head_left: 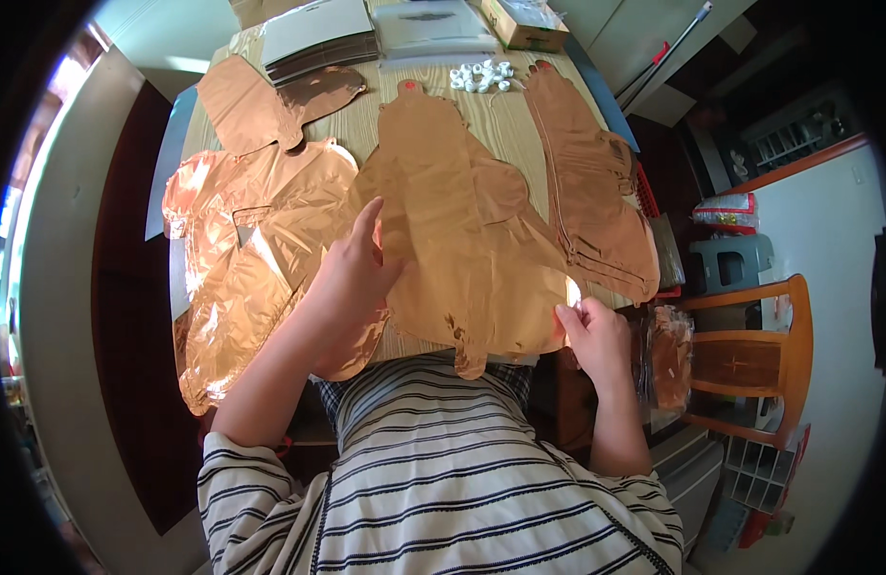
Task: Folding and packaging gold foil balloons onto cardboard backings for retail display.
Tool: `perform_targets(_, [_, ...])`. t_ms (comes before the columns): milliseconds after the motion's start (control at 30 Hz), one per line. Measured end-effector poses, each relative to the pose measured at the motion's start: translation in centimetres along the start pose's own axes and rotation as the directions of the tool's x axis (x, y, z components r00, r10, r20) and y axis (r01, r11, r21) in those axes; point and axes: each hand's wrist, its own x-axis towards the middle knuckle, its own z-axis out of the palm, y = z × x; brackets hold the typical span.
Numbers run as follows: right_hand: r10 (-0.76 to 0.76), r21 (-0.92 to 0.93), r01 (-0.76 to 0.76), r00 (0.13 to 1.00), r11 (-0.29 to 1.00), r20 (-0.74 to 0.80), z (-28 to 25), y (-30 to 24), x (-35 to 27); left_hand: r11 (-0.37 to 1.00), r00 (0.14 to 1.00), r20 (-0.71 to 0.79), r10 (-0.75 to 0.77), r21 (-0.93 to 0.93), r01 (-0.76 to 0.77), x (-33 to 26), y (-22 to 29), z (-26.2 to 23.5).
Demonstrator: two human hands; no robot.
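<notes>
"What's at the left?"

"A crumpled, shiny copper-coloured foil piece on the pale wood-grained surface. Far beyond it, a white-topped stack of flat pieces."

"And the left hand?"

"Loose, index finger and thumb spread, over the left side of a large, flat copper-coloured foil shape with rounded lobes. That shape lies mid-surface, its near end by the person's waist."

"Anything beyond it?"

"Some clear plastic packs, contents too indistinct to name; a cluster of small white rolls, lying loose; then, at the far right, a brown cardboard box with clear plastic wrapping at its top."

"The right hand?"

"Thumb and fingers pinch the large shape's near right edge. Just farther off lies a narrower, folded copper-coloured foil strip."

"More containers?"

"A red plastic basket, mostly hidden, contents unclear. Nearer, some clear plastic bags hold copper-coloured foil, beside a brown wooden chair."
</notes>
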Motion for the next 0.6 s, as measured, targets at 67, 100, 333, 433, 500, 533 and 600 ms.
perform_targets(67, [-0.031,-0.189,0.015,0.996,0.982,-0.084,-1.0,-1.3,0.2,0.983,0.997,-0.030,0.065,0.172,-0.059,-0.6,-0.5,-0.3])
perform_targets(100, [-0.054,-0.198,0.034,0.994,0.980,-0.099,-1.6,-2.0,0.5,0.978,0.994,-0.045,0.101,0.190,-0.091,-0.9,-0.6,-0.5])
perform_targets(333, [-0.468,0.114,0.473,0.881,0.874,-0.069,2.6,-6.7,6.3,0.851,0.896,-0.044,0.442,0.338,-0.402,-2.9,-1.7,-0.6])
perform_targets(433, [-0.619,-0.063,0.619,0.785,0.783,0.020,6.7,-7.5,9.5,0.831,0.869,-0.025,0.495,0.307,-0.464,-3.7,-1.7,0.0])
perform_targets(500, [-0.644,-0.144,0.656,0.755,0.741,0.124,7.8,-8.6,10.7,0.827,0.857,-0.007,0.516,0.265,-0.496,-4.2,-2.5,0.6])
perform_targets(533, [-0.650,-0.183,0.673,0.740,0.717,0.175,8.2,-8.8,11.0,0.825,0.855,-0.005,0.519,0.267,-0.498,-4.6,-2.8,0.8])
perform_targets(600, [-0.652,-0.186,0.694,0.718,0.696,0.244,8.9,-8.7,11.2,0.822,0.853,-0.006,0.522,0.270,-0.501,-5.1,-3.3,1.2])
